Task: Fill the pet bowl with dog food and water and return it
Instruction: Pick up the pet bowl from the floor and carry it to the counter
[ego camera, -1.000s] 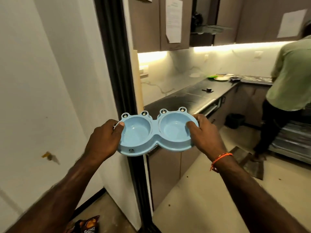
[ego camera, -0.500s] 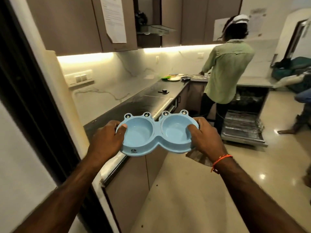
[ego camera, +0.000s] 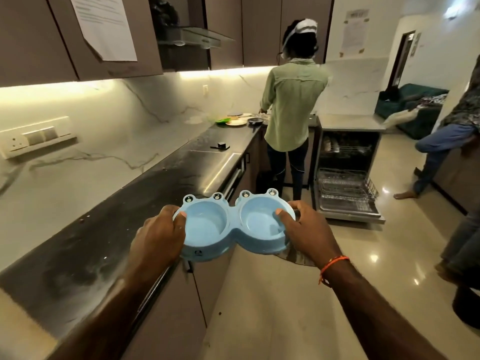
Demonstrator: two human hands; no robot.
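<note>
Carried further into the kitchen — pet bowl [ego camera: 233,224] now beside the dark counter [ego camera: 109,229].
Long axis left-right, frog eyes pointing away; gripped at either end by left hand [ego camera: 158,235] and right hand [ego camera: 306,229] — thumbs over rim.

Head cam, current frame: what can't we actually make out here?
- Sink or tap: none shows in the head view; the person in the green shirt blocks the far counter end.
- Dog food: not in view.
- Papers on the cabinet and wall: text too small.
- Pet bowl underside and the fingers beneath: hidden by the bowl; left hand and right hand show thumbs on the rim.
</note>
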